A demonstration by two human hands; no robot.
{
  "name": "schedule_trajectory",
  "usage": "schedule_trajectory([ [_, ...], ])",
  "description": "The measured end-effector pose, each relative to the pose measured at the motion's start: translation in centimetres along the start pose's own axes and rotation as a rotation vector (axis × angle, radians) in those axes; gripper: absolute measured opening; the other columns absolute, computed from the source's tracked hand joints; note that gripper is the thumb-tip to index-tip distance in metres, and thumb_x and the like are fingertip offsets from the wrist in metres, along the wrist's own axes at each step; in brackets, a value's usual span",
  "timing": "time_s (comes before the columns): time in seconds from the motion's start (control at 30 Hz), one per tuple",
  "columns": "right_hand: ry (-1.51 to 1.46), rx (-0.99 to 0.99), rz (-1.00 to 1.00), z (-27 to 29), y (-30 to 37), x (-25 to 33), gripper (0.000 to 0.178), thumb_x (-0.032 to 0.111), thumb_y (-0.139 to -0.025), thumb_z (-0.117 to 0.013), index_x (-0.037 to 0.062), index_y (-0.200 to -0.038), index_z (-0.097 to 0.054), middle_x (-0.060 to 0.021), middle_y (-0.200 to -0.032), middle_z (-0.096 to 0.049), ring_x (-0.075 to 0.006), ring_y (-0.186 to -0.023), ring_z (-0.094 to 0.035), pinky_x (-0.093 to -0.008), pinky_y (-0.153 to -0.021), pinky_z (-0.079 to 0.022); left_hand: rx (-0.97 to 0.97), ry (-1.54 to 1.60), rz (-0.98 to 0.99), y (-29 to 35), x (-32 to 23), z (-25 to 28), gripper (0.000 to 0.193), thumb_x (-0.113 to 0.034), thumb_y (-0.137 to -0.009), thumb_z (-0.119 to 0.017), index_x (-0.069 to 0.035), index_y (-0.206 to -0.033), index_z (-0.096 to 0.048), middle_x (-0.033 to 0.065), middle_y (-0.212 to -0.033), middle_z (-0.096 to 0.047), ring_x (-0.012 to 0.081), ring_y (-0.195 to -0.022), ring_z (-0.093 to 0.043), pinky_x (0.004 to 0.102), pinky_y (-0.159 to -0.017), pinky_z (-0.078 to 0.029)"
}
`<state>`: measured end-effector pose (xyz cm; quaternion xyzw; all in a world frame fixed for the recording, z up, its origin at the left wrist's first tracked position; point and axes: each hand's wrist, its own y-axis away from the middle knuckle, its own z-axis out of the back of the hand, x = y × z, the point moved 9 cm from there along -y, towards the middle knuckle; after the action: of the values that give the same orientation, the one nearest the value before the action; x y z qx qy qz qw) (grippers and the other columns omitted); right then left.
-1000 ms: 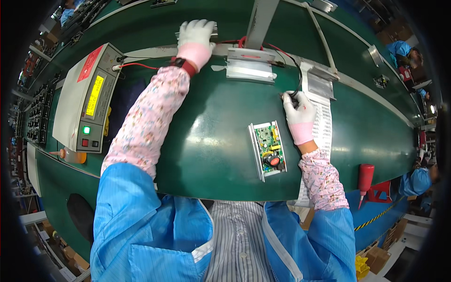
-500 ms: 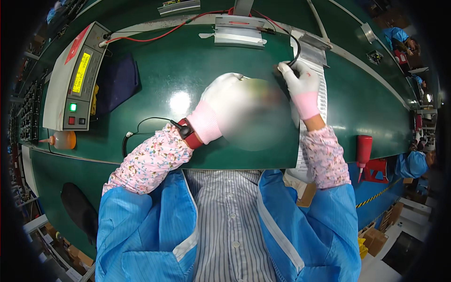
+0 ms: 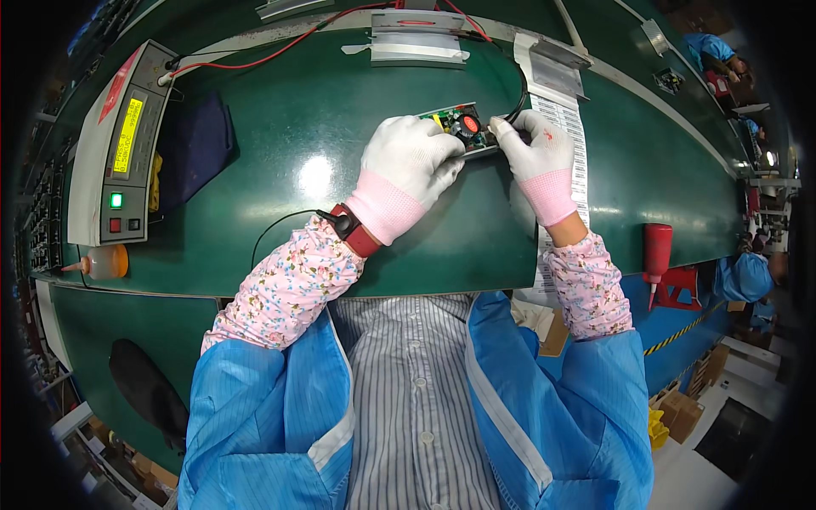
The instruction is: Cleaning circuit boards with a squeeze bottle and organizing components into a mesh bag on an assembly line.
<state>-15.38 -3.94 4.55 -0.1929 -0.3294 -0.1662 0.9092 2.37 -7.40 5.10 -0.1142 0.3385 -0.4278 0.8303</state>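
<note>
A small open circuit board (image 3: 466,125) with a black round part, a red centre and a metal edge is held above the green bench. My left hand (image 3: 406,161), in a white glove with a pink cuff, grips its left end. My gloved right hand (image 3: 544,155) pinches the end of a black cable (image 3: 521,92) at the board's right end. The cable's tip is hidden by the fingers, so whether it touches the board I cannot tell. A red wrist strap (image 3: 358,236) with a black cord sits on my left wrist.
A tester (image 3: 127,149) with a lit yellow display and green light stands at left, near a dark blue cloth (image 3: 197,151) and an orange bottle (image 3: 108,262). Metal brackets (image 3: 418,38) line the back. A printed label strip (image 3: 571,127) runs beneath my right arm. A red bottle (image 3: 657,251) stands right.
The board, blurred out before, now shows clearly between my hands. My right hand has come slightly lower with the cable end, up to the board's right end. The view has shifted slightly.
</note>
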Motion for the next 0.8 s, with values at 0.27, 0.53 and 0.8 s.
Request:
schedule_trajectory([
  [0.27,0.125,0.031,0.003,-0.3,-0.2,1.4,0.031,0.029,-0.088,-0.072,-0.0011,-0.08,-0.071,-0.0033,-0.063,-0.062,-0.0146,-0.056,-0.049,-0.0282,-0.055,-0.04,-0.015,0.009,-0.007,0.1,0.2,0.0,0.013,-0.02,-0.081,-0.075,-0.013,-0.091,-0.073,0.0028,-0.089,-0.066,0.0259,-0.083,-0.059,0.0374,-0.083,-0.046],
  [0.53,0.169,0.098,-0.007,-0.2,-0.3,1.1,0.033,0.03,-0.088,-0.073,-0.0013,-0.08,-0.071,-0.0023,-0.062,-0.06,-0.0133,-0.056,-0.046,-0.0268,-0.054,-0.038,-0.02,-0.005,-0.005,0.1,0.2,0.1,0.014,-0.02,-0.079,-0.075,-0.013,-0.091,-0.072,0.0036,-0.088,-0.065,0.0264,-0.084,-0.06,0.0382,-0.083,-0.047],
  [0.8,-0.02,0.09,-0.015,0.3,-0.1,1.3,0.027,0.031,-0.09,-0.07,0.0042,-0.092,-0.076,-0.0064,-0.076,-0.072,-0.0236,-0.064,-0.063,-0.0318,-0.062,-0.049,-0.03,-0.092,-0.032,-1.0,0.5,1.1,0.014,-0.018,-0.078,-0.075,-0.013,-0.09,-0.072,0.0041,-0.086,-0.065,0.0263,-0.084,-0.06,0.0384,-0.083,-0.047],
])
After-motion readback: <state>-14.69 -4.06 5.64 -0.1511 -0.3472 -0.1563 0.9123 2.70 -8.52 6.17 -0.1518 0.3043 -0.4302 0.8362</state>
